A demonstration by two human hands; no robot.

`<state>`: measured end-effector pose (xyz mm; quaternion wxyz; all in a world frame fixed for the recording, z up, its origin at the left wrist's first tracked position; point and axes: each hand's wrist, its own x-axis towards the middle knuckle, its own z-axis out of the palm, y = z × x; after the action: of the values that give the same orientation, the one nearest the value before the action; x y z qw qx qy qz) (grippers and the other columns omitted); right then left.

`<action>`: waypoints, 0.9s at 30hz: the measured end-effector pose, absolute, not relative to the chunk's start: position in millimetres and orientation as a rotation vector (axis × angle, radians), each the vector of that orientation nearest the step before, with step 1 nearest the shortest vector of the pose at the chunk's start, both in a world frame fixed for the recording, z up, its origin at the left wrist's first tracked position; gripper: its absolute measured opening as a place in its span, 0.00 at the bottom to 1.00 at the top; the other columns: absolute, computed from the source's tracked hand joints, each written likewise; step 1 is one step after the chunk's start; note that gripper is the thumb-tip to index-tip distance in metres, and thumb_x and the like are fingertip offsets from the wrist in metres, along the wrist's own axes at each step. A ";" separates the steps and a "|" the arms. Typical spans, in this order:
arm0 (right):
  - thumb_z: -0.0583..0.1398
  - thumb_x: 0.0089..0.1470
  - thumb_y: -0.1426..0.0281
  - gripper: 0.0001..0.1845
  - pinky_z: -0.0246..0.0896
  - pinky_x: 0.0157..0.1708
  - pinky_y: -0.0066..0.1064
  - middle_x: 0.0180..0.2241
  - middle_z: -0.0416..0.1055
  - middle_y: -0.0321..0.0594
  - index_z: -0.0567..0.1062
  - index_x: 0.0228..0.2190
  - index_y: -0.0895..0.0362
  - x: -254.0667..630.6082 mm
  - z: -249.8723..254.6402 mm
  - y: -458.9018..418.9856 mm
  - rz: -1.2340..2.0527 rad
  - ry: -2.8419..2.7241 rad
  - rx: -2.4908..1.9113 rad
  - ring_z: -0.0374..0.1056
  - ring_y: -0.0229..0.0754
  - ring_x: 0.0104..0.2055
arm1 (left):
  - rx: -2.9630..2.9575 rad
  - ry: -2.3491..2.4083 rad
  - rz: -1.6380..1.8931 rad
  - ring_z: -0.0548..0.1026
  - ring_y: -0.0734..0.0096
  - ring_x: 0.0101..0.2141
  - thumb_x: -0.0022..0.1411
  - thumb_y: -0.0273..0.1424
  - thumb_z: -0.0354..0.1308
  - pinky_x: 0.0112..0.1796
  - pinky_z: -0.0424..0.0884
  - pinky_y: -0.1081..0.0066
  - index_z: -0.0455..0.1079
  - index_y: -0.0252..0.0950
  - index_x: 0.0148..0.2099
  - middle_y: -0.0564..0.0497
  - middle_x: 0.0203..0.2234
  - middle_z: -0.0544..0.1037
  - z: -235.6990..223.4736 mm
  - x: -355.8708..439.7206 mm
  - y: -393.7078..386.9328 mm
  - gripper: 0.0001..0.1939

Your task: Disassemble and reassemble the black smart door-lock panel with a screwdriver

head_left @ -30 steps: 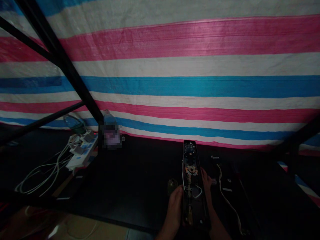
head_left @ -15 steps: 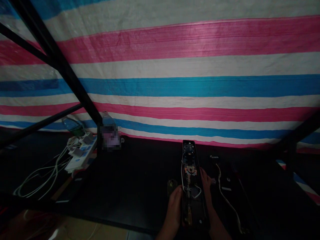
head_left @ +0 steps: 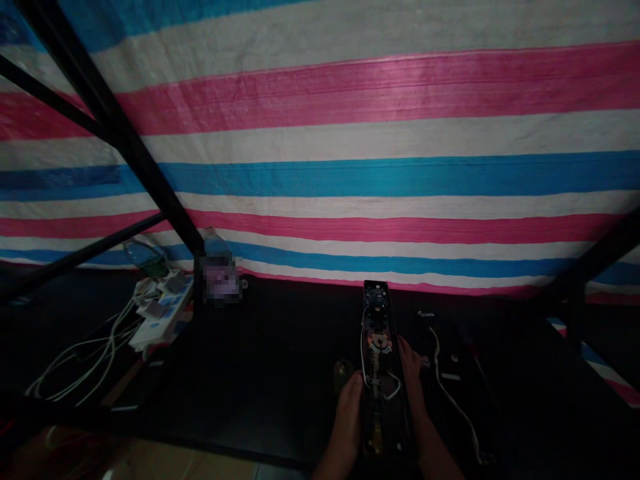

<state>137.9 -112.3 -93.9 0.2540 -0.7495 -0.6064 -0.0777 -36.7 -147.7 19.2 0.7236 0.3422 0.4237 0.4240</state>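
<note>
Long black opened device casing (head_left: 383,373), wiring exposed, lies at 6 o'clock on the dark table (head_left: 260,373). Left hand (head_left: 347,417) and right hand (head_left: 413,377) clasp its sides. Advise firm, even grip clear of wires.

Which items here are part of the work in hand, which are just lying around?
In hand:
- opened long black housing, wiring exposed
- left hand and right hand, flanking it

Lying about:
- white cord, right of the housing
- small dark round part
- white power strip with cables
- bottle
</note>
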 end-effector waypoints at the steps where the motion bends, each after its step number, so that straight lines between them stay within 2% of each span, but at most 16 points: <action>1: 0.48 0.49 0.84 0.31 0.63 0.48 0.44 0.52 0.75 0.47 0.79 0.47 0.54 137.7 -93.5 -111.4 -0.210 -1.643 -2.036 0.67 0.53 0.56 | 0.764 0.923 0.933 0.74 0.48 0.53 0.54 0.60 0.60 0.57 0.66 0.56 0.78 0.34 0.49 0.42 0.48 0.81 19.2 -36.9 -147.3 0.36; 4: 0.49 0.49 0.83 0.29 0.63 0.48 0.45 0.52 0.75 0.49 0.80 0.46 0.54 135.5 -89.1 -110.8 -0.205 -1.630 -2.038 0.67 0.55 0.56 | 0.746 0.921 0.943 0.74 0.47 0.54 0.53 0.60 0.61 0.59 0.64 0.55 0.78 0.34 0.50 0.41 0.49 0.81 18.9 -37.0 -146.8 0.37; 8: 0.50 0.51 0.82 0.30 0.63 0.49 0.44 0.53 0.73 0.49 0.78 0.50 0.53 130.3 -81.3 -112.8 -0.194 -1.610 -2.056 0.66 0.53 0.57 | 0.665 0.984 0.947 0.72 0.46 0.57 0.48 0.60 0.64 0.61 0.61 0.52 0.77 0.35 0.52 0.41 0.50 0.80 17.3 -37.0 -147.3 0.40; 14: 0.49 0.51 0.84 0.30 0.64 0.47 0.42 0.54 0.73 0.51 0.79 0.48 0.55 134.2 -80.3 -107.6 -0.152 -1.619 -2.075 0.68 0.52 0.55 | 0.751 1.035 0.933 0.69 0.47 0.60 0.54 0.54 0.63 0.61 0.61 0.54 0.75 0.36 0.54 0.43 0.55 0.77 19.6 -38.6 -147.4 0.33; 19: 0.51 0.49 0.84 0.30 0.66 0.46 0.39 0.52 0.75 0.49 0.79 0.49 0.54 141.1 -79.4 -104.7 -0.118 -1.633 -2.065 0.70 0.51 0.52 | 0.791 1.072 0.918 0.71 0.47 0.58 0.55 0.50 0.63 0.60 0.64 0.56 0.76 0.36 0.53 0.42 0.54 0.78 33.9 -39.4 -147.9 0.30; 23: 0.50 0.52 0.82 0.30 0.67 0.48 0.43 0.53 0.73 0.48 0.76 0.52 0.53 135.5 -74.8 -107.9 -0.127 -1.573 -2.089 0.71 0.50 0.50 | 0.783 1.113 0.925 0.72 0.48 0.57 0.54 0.48 0.64 0.59 0.65 0.56 0.76 0.35 0.52 0.42 0.53 0.78 35.7 -38.4 -148.0 0.29; 27: 0.49 0.51 0.83 0.32 0.66 0.51 0.46 0.54 0.73 0.46 0.76 0.53 0.51 128.5 -68.2 -109.8 -0.126 -1.566 -2.088 0.69 0.51 0.53 | 0.825 1.076 0.934 0.70 0.48 0.59 0.55 0.48 0.63 0.59 0.64 0.57 0.76 0.35 0.53 0.42 0.55 0.77 32.0 -38.2 -146.7 0.29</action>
<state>128.5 -109.8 -68.2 0.2613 -0.7712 -0.5786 -0.0465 -38.2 -146.7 32.0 0.6798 0.3675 0.4794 0.4159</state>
